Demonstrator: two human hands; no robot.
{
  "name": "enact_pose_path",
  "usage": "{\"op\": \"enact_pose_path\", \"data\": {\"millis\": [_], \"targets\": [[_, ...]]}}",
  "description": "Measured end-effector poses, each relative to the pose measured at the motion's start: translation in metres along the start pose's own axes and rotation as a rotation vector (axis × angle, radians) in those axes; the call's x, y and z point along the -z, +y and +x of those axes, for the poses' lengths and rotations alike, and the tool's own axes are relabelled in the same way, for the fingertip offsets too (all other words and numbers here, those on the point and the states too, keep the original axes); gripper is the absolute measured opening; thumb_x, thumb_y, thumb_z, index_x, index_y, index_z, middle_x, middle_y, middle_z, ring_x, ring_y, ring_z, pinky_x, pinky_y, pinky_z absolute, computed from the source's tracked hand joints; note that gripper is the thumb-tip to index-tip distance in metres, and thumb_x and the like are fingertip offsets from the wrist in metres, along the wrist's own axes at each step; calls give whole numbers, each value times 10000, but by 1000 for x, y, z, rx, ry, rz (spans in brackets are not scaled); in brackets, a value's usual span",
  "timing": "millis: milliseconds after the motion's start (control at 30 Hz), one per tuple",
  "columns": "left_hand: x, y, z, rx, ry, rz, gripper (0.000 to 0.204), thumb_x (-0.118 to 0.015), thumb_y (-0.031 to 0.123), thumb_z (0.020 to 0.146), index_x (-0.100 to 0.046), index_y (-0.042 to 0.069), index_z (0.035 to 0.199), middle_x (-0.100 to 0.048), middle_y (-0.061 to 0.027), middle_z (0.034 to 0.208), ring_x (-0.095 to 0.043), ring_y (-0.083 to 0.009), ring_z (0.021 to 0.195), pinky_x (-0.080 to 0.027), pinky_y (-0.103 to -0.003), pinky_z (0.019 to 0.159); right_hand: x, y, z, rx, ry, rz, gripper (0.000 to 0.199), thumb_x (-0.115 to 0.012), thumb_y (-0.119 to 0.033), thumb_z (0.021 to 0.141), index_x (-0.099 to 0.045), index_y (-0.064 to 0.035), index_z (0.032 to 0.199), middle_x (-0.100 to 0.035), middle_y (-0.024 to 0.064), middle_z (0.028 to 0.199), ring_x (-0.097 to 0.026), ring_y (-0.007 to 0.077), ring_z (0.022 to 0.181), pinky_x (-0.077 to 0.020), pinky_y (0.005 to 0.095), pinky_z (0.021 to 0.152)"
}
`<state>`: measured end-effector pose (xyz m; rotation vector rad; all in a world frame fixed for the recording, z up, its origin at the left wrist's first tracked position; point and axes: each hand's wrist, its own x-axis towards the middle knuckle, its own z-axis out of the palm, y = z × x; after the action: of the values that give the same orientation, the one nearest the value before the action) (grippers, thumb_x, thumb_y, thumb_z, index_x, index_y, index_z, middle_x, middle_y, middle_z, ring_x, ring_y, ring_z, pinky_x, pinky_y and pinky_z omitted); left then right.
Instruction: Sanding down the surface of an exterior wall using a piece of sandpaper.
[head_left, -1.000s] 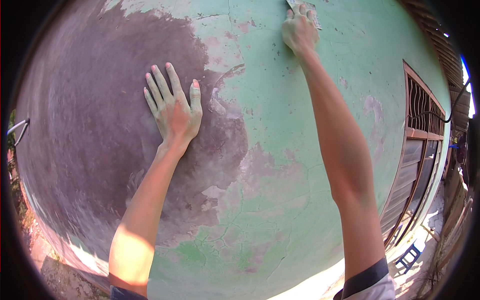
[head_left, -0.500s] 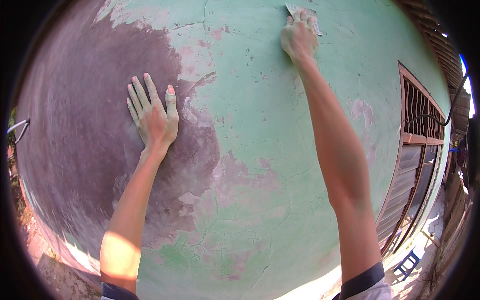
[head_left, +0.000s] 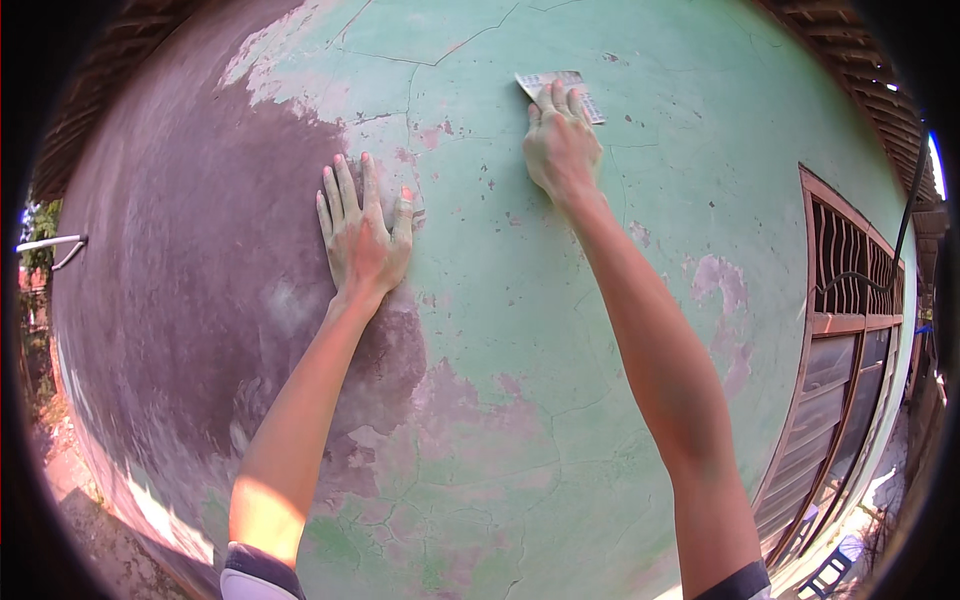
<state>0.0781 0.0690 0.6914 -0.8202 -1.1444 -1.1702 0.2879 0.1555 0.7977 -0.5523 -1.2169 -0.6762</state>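
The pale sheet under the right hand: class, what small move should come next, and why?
Perhaps slide the right hand and pale sheet leftward: chipped green paint shows between them and the brown patch, and the left hand, lying lower at that patch's edge, leaves room.

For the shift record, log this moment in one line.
left hand: fingers spread, over dark wall patch; right hand: holds pale sheet against green paint; background: window at right
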Motion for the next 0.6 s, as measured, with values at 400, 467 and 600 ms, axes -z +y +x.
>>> {"op": "enact_pose_path", "data": {"millis": [400, 467, 600], "targets": [[2, 10, -4, -31, -12, -60, 684, -453, 443, 1032, -306, 77, 1591, -222, -249, 1647, -171, -396, 1541, -105, -493, 1253, 7, 84, 60, 3, 91, -234, 475, -410, -264, 1059, -529, 32, 1410, -480, 205, 1513, -455, 362, 1406, -393, 428, 1158], [8, 2, -6, -16, -9, -55, 674, -453, 439, 1034, -313, 87, 1591, -227, -240, 1649, -176, -393, 1540, -111, -494, 1252, -4, 32, 42, 114, 98, 2, 467, -415, -222, 1040, -583, 133, 1294, -527, 288, 1435, -476, 401, 1375, -356, 400, 1179], [12, -12, -3, -24, -34, -55, 648, -452, 434, 1036, -333, 116, 1589, -237, -210, 1655, -189, -383, 1539, -134, -497, 1250, -26, -46, -11, 582, 16, 178, 479, -431, -263, 1043, -605, 115, 1281, -553, 274, 1415, -510, 373, 1356, -410, 400, 1143]]}}
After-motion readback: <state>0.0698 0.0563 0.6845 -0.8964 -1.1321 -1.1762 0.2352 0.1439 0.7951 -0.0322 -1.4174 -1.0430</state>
